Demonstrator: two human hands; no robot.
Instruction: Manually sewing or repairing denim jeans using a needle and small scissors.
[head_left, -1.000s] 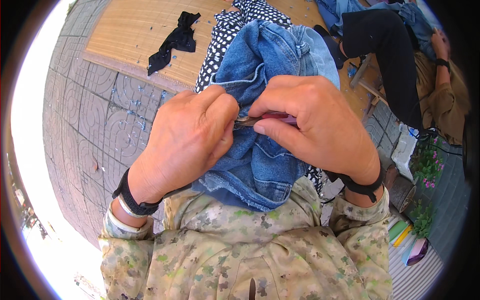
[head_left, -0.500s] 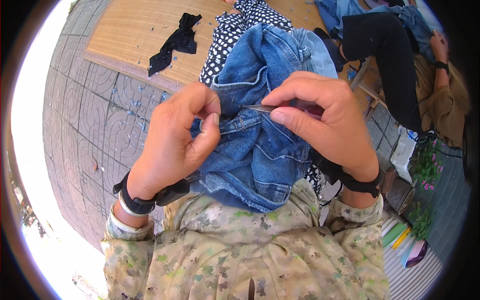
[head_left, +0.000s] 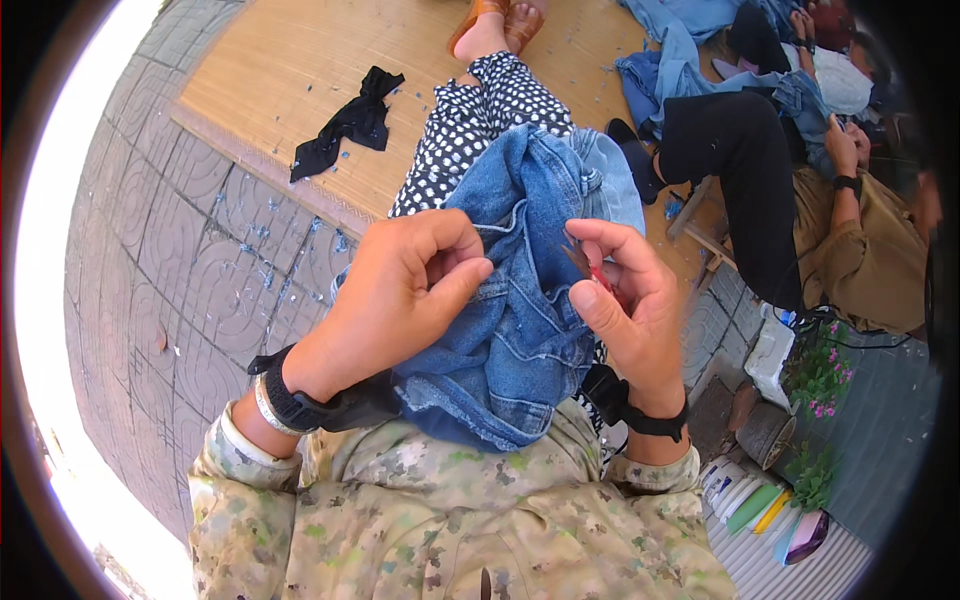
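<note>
A crumpled pair of blue denim garments, or one bulky piece, lies bunched over my lap, its seams and frayed hem turned up. My right hand grips small thread snips with a red handle, their pointed metal blades sticking up past my fingers, off the cloth. At the left side of the denim, my left hand is closed in a pinch, thumb tip against the forefinger. Whatever may be between those fingertips is too small to make out.
A black cloth scrap and blue lint lie on the tan mat. Legs in spotted trousers extend across it. At right, another person in black trousers handles denim. Flowers and a log stand lower right.
My right hand has drawn back to the right with the snips, blades now turned up and away from my left hand. The pinched left hand stays over the denim; the view has shifted.
</note>
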